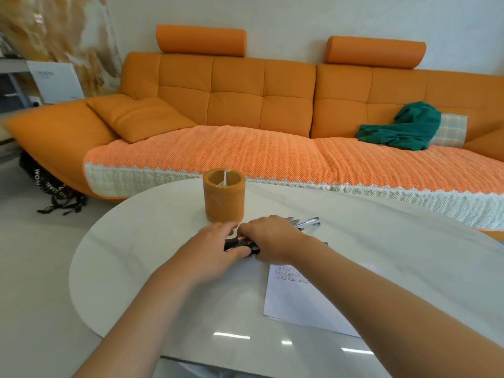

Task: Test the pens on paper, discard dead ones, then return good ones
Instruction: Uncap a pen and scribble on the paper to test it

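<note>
Several pens (pixel 306 222) lie in a bundle on the white oval table (pixel 141 241), just in front of an orange cylindrical pen holder (pixel 224 199). My left hand (pixel 215 249) and my right hand (pixel 268 238) both close around the bundle; the dark barrels (pixel 240 245) show between the two hands and the clear tips stick out past my right hand. A white sheet of paper (pixel 297 301) with rows of scribbled test marks at its top lies under my right forearm. The holder looks nearly empty, with only a thin clear strip inside.
An orange sofa (pixel 245 110) with a woven cover stands close behind the table. On it lie a green garment (pixel 403 126) and a checked cushion (pixel 450 130). A black bag (pixel 51 184) sits on the floor at the left.
</note>
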Tool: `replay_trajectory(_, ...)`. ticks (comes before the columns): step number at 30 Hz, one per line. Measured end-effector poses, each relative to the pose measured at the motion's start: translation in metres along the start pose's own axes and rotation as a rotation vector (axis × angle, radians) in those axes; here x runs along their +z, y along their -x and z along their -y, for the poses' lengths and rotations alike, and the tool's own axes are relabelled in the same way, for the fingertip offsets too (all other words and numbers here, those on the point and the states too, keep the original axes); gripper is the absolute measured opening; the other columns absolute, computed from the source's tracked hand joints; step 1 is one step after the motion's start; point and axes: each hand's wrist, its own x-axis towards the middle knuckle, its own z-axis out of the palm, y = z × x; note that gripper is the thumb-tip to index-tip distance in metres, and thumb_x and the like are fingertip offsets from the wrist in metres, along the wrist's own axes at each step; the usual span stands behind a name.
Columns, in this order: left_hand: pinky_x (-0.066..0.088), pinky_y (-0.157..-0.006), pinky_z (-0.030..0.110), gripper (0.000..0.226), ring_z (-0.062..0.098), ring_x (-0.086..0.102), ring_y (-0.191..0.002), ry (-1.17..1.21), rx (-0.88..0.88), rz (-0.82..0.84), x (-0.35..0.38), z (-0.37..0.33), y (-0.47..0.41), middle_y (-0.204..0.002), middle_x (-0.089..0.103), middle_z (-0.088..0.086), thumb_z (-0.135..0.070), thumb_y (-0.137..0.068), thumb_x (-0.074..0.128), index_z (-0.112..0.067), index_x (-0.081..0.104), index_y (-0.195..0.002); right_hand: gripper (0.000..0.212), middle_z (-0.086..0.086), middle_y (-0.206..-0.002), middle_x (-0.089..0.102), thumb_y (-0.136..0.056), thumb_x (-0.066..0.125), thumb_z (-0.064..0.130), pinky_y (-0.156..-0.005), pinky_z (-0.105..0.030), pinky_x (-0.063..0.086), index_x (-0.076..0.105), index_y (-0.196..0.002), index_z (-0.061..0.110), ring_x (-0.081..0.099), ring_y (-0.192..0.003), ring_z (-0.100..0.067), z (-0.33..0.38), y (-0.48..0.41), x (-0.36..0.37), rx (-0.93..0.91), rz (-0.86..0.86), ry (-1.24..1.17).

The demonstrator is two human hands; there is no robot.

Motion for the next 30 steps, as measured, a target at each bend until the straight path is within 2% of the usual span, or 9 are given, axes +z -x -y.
replay_trajectory(5, 0.043, -0.102, 0.031, 0.064, 0.017, 0.05, -0.126, -0.04, -0.138, -0.001, -0.016, 0.038, 0.013, -0.143, 0.05, -0.003, -0.052, -0.095, 0.057, -0.027, 0.038, -0.151, 0.027, -0.001, -0.095, 0.067, -0.083, 0.066, 0.02, -0.064, -0.033, 0.046, 0.061, -0.109, 0.022, 0.061, -0.084, -0.026, 0.035, -0.03, -0.006, -0.031, 0.041, -0.157)
replay_trajectory(9, 0.045, -0.099, 0.037, 0.044, 0.018, 0.049, -0.116, -0.11, -0.124, 0.035, -0.023, 0.054, 0.016, -0.123, 0.058, -0.001, -0.048, -0.099, 0.051, -0.034, 0.051, -0.14, 0.031, 0.003, -0.097, 0.069, -0.082, 0.07, 0.025, -0.071, -0.036, 0.051, 0.064, -0.112, 0.025, 0.062, -0.088, -0.021, 0.043, -0.039, -0.006, -0.026, 0.027, -0.277)
replay_trajectory(11, 0.042, -0.1, 0.039, 0.04, 0.019, 0.044, -0.119, -0.161, -0.12, 0.073, -0.023, 0.058, 0.015, -0.123, 0.056, 0.001, -0.043, -0.102, 0.047, -0.033, 0.051, -0.141, 0.042, 0.007, -0.105, 0.069, -0.08, 0.076, 0.038, -0.083, -0.037, 0.051, 0.062, -0.119, 0.029, 0.061, -0.096, -0.018, 0.04, -0.039, -0.004, -0.009, 0.024, -0.307)
replay_trajectory(13, 0.04, -0.103, 0.039, 0.042, 0.021, 0.039, -0.124, -0.193, -0.116, 0.096, -0.02, 0.059, 0.012, -0.129, 0.051, 0.002, -0.041, -0.104, 0.043, -0.032, 0.047, -0.145, 0.051, 0.007, -0.112, 0.069, -0.08, 0.075, 0.047, -0.093, -0.037, 0.043, 0.059, -0.124, 0.028, 0.06, -0.105, -0.018, 0.035, -0.036, -0.001, -0.007, 0.034, -0.262)
replay_trajectory(15, 0.038, -0.106, 0.039, 0.044, 0.022, 0.036, -0.128, -0.205, -0.112, 0.101, -0.018, 0.06, 0.01, -0.133, 0.048, 0.003, -0.038, -0.105, 0.043, -0.031, 0.042, -0.148, 0.056, 0.007, -0.12, 0.066, -0.08, 0.074, 0.051, -0.099, -0.039, 0.036, 0.055, -0.128, 0.029, 0.056, -0.116, -0.019, 0.029, -0.031, 0.003, -0.014, 0.018, -0.228)
replay_trajectory(18, 0.036, -0.107, 0.037, 0.049, 0.021, 0.033, -0.131, -0.189, -0.127, 0.103, -0.015, 0.06, 0.008, -0.137, 0.045, 0.002, -0.038, -0.104, 0.044, -0.03, 0.036, -0.151, 0.079, 0.009, -0.143, 0.053, -0.076, 0.075, 0.057, -0.108, -0.043, 0.029, 0.043, -0.144, 0.034, 0.044, -0.132, -0.017, 0.017, -0.02, 0.004, 0.003, -0.01, -0.203)
replay_trajectory(22, 0.034, -0.109, 0.038, 0.056, 0.022, 0.031, -0.135, -0.244, -0.154, 0.118, -0.014, 0.056, 0.008, -0.144, 0.04, 0.001, -0.044, -0.102, 0.044, -0.031, 0.029, -0.154, 0.102, 0.007, -0.153, 0.038, -0.064, 0.082, 0.062, -0.113, -0.042, 0.03, 0.032, -0.15, 0.041, 0.036, -0.138, -0.019, -0.002, 0.0, -0.003, 0.099, 0.027, -0.246)
replay_trajectory(26, 0.021, -0.114, 0.04, 0.066, 0.022, 0.025, -0.141, -0.318, -0.171, 0.11, -0.008, 0.048, 0.006, -0.154, 0.031, -0.002, -0.061, -0.098, 0.037, -0.034, 0.021, -0.156, 0.069, 0.007, -0.122, 0.047, -0.058, 0.088, 0.053, -0.097, -0.033, 0.041, 0.057, -0.119, 0.039, 0.045, -0.113, -0.017, -0.017, 0.019, -0.006, 0.163, -0.03, -0.292)
replay_trajectory(30, 0.011, -0.118, 0.044, 0.103, 0.023, 0.016, -0.147, -0.354, -0.124, 0.128, 0.0, 0.04, 0.004, -0.162, 0.016, -0.004, -0.086, -0.079, 0.041, -0.031, 0.005, -0.158, 0.027, 0.014, -0.101, 0.055, -0.073, 0.083, 0.041, -0.083, -0.028, 0.046, 0.074, -0.098, 0.037, 0.052, -0.098, -0.01, -0.015, 0.024, -0.004, 0.135, 0.016, -0.319)
